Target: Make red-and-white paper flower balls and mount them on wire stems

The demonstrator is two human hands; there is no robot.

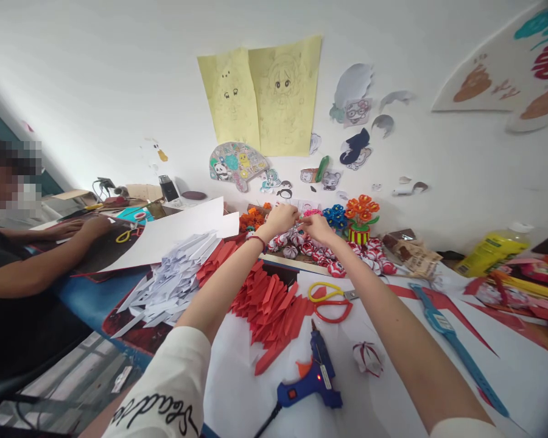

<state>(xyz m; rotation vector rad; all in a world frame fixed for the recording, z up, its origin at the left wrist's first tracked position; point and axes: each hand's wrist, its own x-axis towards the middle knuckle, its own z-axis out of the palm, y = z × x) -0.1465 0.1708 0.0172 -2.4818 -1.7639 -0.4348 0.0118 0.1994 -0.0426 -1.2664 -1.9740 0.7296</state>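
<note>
Held left hand (283, 219) and right hand (318, 229) nearly together over red-and-white paper balls (319, 252) — couldn't tell either grip, clamped or apart; likely needed steady fingertips, forearms clear of glue gun (318, 368).

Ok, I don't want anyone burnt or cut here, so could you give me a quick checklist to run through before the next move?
1. Hands away from the glue gun: ok. The left hand and right hand are together, well beyond it.
2. Glue gun cold: cannot tell. Its red light is lit.
3. Glue gun's tip clear of the red paper strips: not ok. It lies close to the pile's edge.
4. Scissors closed: not ok. The handles are spread; the right forearm partly hides the blades.
5. Grip secure: cannot tell. Whatever is at the fingertips is too small to make out.
6. Co-worker's hands clear: ok. They are far off to the left.
</note>
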